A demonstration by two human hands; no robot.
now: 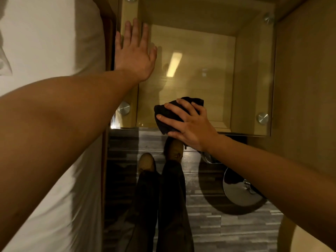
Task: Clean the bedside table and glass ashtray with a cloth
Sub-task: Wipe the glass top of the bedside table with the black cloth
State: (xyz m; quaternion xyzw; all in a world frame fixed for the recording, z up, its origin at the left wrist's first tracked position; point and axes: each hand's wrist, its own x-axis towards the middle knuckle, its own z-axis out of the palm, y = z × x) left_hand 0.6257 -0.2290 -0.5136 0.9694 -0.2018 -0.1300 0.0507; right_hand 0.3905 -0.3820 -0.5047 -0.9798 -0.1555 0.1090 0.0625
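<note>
The bedside table [252,70] is a wooden box with a clear glass top fixed by round metal studs at its corners. My left hand [134,53] lies flat, fingers straight, on the glass near its left edge. My right hand [189,124] presses a crumpled dark cloth [163,113] onto the glass at the front edge, fingers spread over it. No glass ashtray shows on the table top.
A bed with white sheets [45,42] runs along the left. A round shiny metal bin lid [240,191] sits on the grey plank floor under my right forearm. My legs and shoes [174,151] stand in front of the table. A wooden panel [305,79] borders the right.
</note>
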